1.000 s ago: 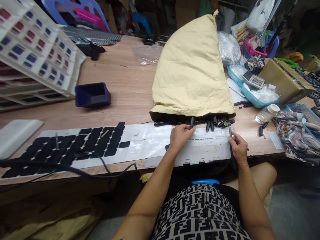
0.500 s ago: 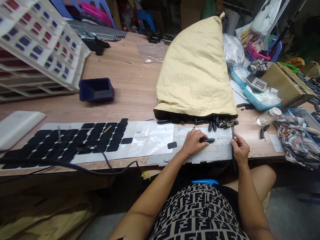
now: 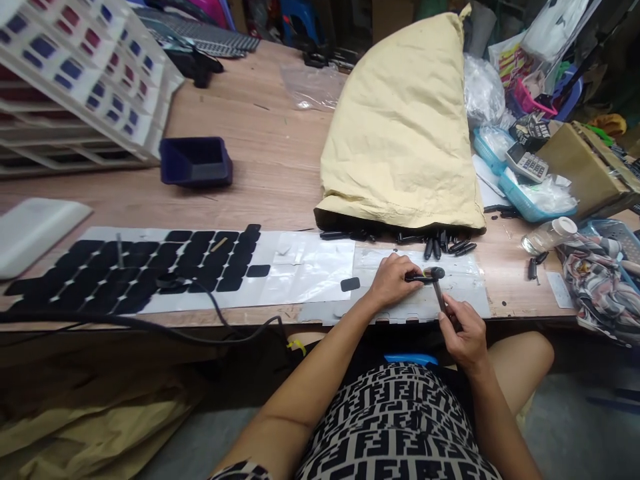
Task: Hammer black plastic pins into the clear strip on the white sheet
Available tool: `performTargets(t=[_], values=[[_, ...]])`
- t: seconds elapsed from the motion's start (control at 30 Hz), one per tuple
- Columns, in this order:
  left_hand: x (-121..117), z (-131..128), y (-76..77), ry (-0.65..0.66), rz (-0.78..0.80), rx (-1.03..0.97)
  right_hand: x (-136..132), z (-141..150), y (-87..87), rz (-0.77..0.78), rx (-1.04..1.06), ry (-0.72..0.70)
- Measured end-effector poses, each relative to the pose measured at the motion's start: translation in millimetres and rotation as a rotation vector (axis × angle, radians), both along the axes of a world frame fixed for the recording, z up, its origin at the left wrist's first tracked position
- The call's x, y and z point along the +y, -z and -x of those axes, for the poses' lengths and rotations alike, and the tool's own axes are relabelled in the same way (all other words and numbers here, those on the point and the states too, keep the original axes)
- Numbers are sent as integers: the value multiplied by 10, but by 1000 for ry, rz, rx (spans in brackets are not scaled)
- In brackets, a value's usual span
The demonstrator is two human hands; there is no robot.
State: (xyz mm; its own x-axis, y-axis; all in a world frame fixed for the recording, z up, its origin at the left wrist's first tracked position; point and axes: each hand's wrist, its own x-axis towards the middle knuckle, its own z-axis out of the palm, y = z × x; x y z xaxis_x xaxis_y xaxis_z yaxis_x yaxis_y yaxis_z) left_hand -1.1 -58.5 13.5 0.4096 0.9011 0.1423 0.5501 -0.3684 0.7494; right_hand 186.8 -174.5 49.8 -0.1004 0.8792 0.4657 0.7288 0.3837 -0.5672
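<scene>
A blue basket (image 3: 523, 204) holds clear plastic (image 3: 549, 194), and before the yellow sack (image 3: 400, 127), black pieces (image 3: 437, 248) at its edge, the left hand (image 3: 394, 281) grips a black rod (image 3: 419, 277), the right hand (image 3: 466, 335) a hammer (image 3: 438, 273).

A small, cluttered workshop, by the look of it. Many similar black pen-shaped parts (image 3: 433, 249) lie on a wood-grain worktable (image 3: 270, 133), at the mouth of a bulging tan sack (image 3: 400, 127). There is also a hammer (image 3: 439, 291) and a white sheet (image 3: 315, 260) bearing rows of black rounded patches (image 3: 201, 241). A plastic crate (image 3: 161, 120), a purple bin (image 3: 196, 172), a cardboard box (image 3: 580, 163) and a calculator (image 3: 528, 164) crowd the edges, above a bare grey floor (image 3: 570, 427).
</scene>
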Motion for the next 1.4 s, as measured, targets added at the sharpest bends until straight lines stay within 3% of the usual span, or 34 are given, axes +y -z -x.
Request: performTargets(t=[0.2, 0.43, 0.7, 0.93, 1.03, 1.2, 1.4], values=[[-5, -5, -3, -15, -6, 10, 10, -25, 72, 33, -56, -44], [-3, -3, -7, -7, -6, 12, -13, -68, 75, 37, -17, 49], [-11, 4, -4, -2, -11, 14, 78, -213, 38, 148, 115, 155], [-17, 44, -27, 57, -56, 4, 299, -451, 289, 207, 286, 312], [-128, 112, -99, 181, -85, -55, 304, -453, 331, 212, 288, 302], [-523, 198, -150, 445, -136, -72, 275, -439, 307, 209, 276, 276], [-816, 131, -51, 422, -301, 181, 271, -455, 331, 211, 273, 273]])
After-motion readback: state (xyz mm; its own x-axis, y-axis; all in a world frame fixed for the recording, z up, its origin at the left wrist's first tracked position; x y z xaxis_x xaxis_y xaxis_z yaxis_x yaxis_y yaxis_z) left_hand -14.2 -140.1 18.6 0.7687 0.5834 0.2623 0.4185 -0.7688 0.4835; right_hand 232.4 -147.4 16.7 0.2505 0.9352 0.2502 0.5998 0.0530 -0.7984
